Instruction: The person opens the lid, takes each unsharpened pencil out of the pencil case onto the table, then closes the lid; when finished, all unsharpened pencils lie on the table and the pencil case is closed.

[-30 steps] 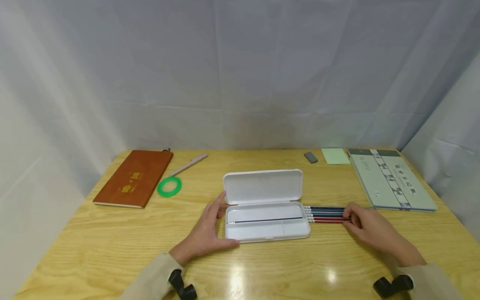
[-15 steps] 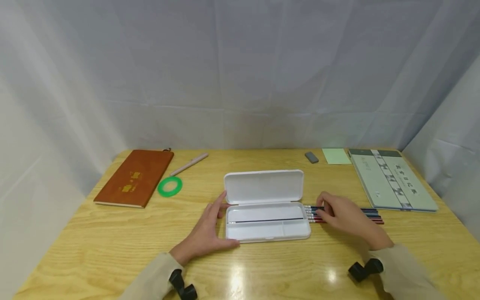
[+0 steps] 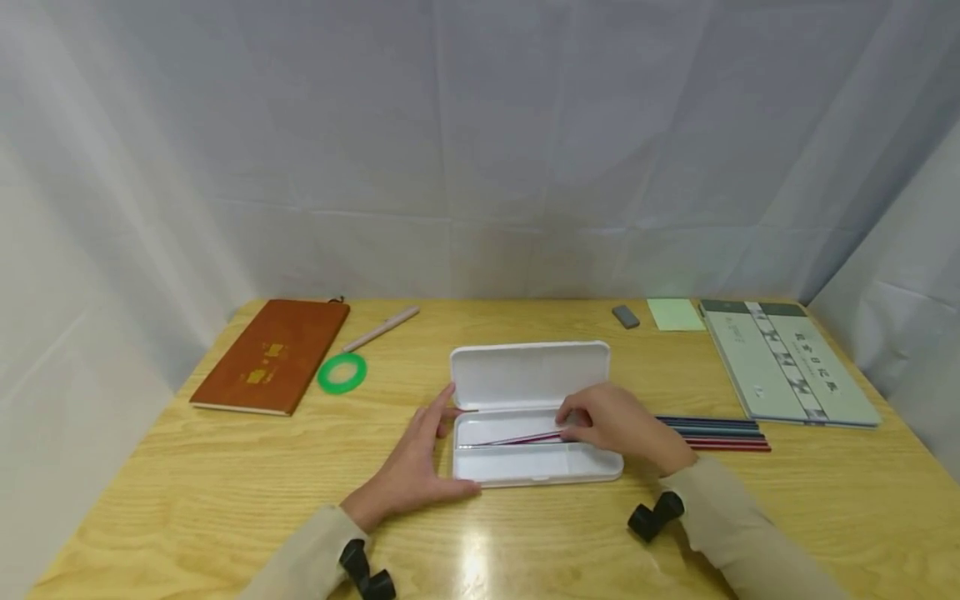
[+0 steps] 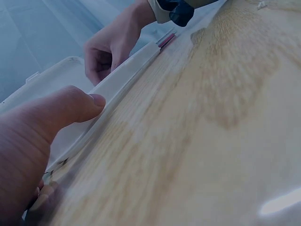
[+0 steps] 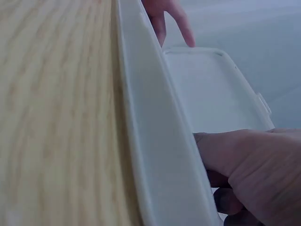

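Observation:
A white pencil case [image 3: 517, 473] lies on the table with its lid [image 3: 529, 375] raised. My right hand [image 3: 621, 423] reaches over its right half and pinches a reddish pencil [image 3: 534, 437] between thumb and fingers. That pencil slants inside the long back compartment, near a dark pencil lying there, mostly covered. At the case's left end, my left hand [image 3: 411, 465] spreads its fairly straight thumb and index finger, the thumb [image 4: 80, 104] touching the front rim. Several dark and red pencils [image 3: 723, 435] lie side by side to the right of the case, partly behind my right arm.
A brown notebook [image 3: 273, 354], green tape roll [image 3: 342, 373] and pale pen [image 3: 381, 328] lie at left. Toward the back right are a grey eraser [image 3: 626, 317], green sticky notes [image 3: 675, 314] and a pale green book [image 3: 791, 362]. A light curtain [image 3: 480, 150] hangs behind the table.
My right hand has moved left from the pencil row to over the case, bringing a reddish pencil into the back compartment. My left hand stays in place at the case's left end.

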`<state>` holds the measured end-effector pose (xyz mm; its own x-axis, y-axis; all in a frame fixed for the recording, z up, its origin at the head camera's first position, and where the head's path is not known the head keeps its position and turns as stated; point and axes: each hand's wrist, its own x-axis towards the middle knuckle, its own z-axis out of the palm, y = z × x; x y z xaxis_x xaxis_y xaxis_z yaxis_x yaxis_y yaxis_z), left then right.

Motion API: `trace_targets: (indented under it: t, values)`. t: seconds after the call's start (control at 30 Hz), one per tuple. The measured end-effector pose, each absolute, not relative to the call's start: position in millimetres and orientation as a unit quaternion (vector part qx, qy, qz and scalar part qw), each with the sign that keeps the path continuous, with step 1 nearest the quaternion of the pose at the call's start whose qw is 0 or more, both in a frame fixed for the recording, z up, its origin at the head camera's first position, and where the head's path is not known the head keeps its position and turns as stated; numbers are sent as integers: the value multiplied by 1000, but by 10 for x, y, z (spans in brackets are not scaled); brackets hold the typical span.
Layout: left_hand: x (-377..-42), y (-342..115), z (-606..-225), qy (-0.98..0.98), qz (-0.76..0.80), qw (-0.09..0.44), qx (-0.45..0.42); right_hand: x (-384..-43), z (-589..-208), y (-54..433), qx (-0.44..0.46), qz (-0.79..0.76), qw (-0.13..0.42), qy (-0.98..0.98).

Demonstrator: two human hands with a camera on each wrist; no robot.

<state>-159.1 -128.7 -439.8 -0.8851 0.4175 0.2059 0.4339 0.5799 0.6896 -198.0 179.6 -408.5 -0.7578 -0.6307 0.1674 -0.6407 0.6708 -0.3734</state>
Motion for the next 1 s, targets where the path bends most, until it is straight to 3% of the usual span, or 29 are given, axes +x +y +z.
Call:
trace_targets:
  t: [0.43, 1.0]
  values:
    - [-1589, -1288, -4396, -888, -390, 9, -241, -1910, -3971, 1797, 312, 177, 23, -933]
    - [-1588, -1284, -4386, -890, -391, 6, -235, -1326, -4008, 3274, 211, 210, 74, -952]
